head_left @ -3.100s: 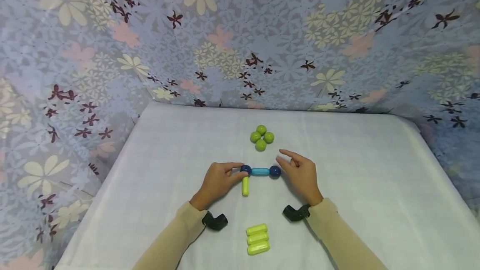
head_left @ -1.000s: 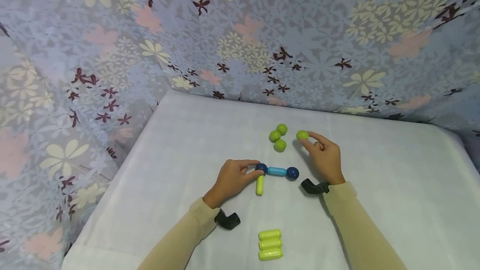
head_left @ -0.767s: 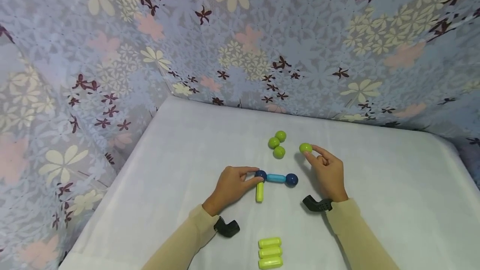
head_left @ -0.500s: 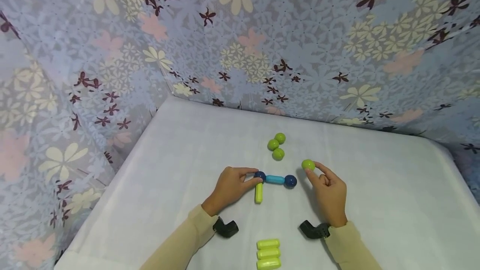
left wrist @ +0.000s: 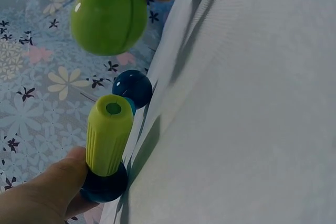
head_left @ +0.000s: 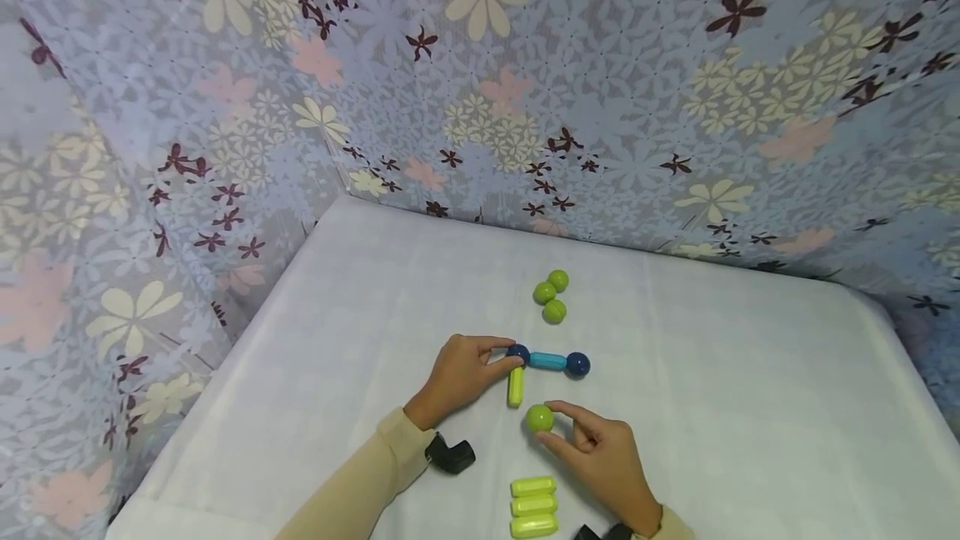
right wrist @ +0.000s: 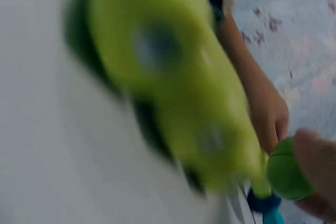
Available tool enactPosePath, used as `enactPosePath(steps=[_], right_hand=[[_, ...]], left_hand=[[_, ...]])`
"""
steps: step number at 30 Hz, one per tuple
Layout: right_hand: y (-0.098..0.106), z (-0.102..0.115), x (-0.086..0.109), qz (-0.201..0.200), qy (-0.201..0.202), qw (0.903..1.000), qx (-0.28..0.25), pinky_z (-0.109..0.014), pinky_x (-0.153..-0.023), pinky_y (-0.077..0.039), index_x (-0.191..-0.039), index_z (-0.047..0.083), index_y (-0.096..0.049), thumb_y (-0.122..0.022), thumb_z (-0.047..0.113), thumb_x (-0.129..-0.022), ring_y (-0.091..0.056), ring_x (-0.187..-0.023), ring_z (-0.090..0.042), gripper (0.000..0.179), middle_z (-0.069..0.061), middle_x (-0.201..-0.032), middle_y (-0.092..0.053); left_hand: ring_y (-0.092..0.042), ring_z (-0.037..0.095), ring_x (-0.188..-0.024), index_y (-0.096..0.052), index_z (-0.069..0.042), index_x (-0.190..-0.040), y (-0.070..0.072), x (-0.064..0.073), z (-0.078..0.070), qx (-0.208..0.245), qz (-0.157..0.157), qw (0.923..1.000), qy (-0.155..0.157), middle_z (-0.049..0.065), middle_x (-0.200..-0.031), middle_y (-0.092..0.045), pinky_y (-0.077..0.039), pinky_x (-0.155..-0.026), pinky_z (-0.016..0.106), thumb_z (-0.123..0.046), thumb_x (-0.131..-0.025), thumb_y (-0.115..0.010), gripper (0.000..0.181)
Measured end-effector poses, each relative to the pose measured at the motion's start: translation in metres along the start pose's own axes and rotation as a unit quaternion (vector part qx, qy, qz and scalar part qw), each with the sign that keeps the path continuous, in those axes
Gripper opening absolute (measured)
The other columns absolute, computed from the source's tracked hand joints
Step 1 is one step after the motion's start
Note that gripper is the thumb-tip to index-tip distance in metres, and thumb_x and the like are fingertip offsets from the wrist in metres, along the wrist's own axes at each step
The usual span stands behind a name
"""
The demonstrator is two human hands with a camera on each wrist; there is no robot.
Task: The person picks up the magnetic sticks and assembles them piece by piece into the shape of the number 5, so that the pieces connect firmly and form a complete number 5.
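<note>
My left hand (head_left: pixel 461 373) pinches a dark blue ball (head_left: pixel 518 354) between thumb and fingers. A light blue rod (head_left: pixel 548 361) runs from that ball to a second dark blue ball (head_left: pixel 577 364). From the held ball a yellow-green rod (head_left: pixel 515 387) extends toward me; the left wrist view shows its free end with a round recess. Between thumb and index finger, my right hand (head_left: pixel 603 457) grips a green ball (head_left: pixel 539 418), just beyond that rod's near end and apart from it.
Three loose green balls (head_left: pixel 554 311) lie close together farther back. Several yellow-green rods (head_left: pixel 534 506) lie side by side near the front, blurred in the right wrist view. A white cloth (head_left: pixel 375 273) covers the table, with a floral fabric (head_left: pixel 420 107) behind.
My right hand took one green ball from the group of balls, then carried it toward me and left to the yellow-green rod's near end. My left hand keeps its grip on the blue ball.
</note>
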State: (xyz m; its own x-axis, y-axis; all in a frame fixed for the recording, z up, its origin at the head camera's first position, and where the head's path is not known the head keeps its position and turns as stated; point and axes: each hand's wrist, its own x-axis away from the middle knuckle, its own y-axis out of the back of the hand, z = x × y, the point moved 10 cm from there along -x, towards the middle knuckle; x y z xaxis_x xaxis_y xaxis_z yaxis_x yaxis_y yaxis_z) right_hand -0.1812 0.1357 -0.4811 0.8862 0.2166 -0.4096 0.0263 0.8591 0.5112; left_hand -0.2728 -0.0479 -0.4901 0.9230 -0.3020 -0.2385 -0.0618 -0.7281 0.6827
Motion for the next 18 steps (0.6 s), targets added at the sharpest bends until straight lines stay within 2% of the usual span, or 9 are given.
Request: enactPosePath(steps=[5, 8, 13, 18], right_hand=[[-0.023, 0.009, -0.001, 0.051, -0.004, 0.9986, 0.017, -0.014, -0.045, -0.026, -0.111, 0.02, -0.078, -0.089, 0.028, -0.081, -0.023, -0.05, 0.011, 0.033, 0.026, -0.057, -0.028], [-0.03, 0.01, -0.002, 0.066, -0.012, 0.9968, 0.043, -0.015, -0.046, -0.025, -0.109, 0.018, -0.078, -0.088, 0.033, -0.08, -0.024, -0.049, 0.011, 0.034, 0.029, -0.056, -0.027], [-0.031, 0.014, -0.004, 0.059, -0.001, 0.9946, 0.085, -0.015, -0.046, -0.024, -0.108, 0.017, -0.079, -0.09, 0.034, -0.078, -0.024, -0.049, 0.011, 0.037, 0.029, -0.056, -0.027], [-0.028, 0.014, -0.006, 0.049, -0.001, 0.9943, 0.095, -0.015, -0.045, -0.024, -0.107, 0.017, -0.08, -0.091, 0.035, -0.077, -0.025, -0.049, 0.011, 0.037, 0.028, -0.055, -0.028]], left_hand=[[-0.026, 0.0, -0.049, -0.079, -0.014, -0.117, 0.002, 0.0, -0.001, 0.001, -0.007, 0.9999, -0.008, -0.015, -0.05, -0.032, -0.025, -0.048, 0.02, -0.046, -0.092, -0.076, 0.041], [-0.026, 0.0, -0.049, -0.079, -0.014, -0.117, 0.003, 0.0, -0.002, -0.001, -0.009, 0.9999, -0.008, -0.015, -0.05, -0.031, -0.025, -0.049, 0.021, -0.045, -0.092, -0.076, 0.04], [-0.027, 0.0, -0.05, -0.079, -0.015, -0.117, 0.001, -0.001, 0.0, -0.005, -0.006, 1.0, -0.001, -0.015, -0.051, -0.032, -0.025, -0.049, 0.021, -0.046, -0.091, -0.076, 0.04], [-0.027, 0.0, -0.05, -0.079, -0.016, -0.118, -0.001, -0.001, 0.0, -0.004, -0.004, 1.0, -0.001, -0.015, -0.051, -0.032, -0.026, -0.049, 0.021, -0.048, -0.092, -0.075, 0.041]])
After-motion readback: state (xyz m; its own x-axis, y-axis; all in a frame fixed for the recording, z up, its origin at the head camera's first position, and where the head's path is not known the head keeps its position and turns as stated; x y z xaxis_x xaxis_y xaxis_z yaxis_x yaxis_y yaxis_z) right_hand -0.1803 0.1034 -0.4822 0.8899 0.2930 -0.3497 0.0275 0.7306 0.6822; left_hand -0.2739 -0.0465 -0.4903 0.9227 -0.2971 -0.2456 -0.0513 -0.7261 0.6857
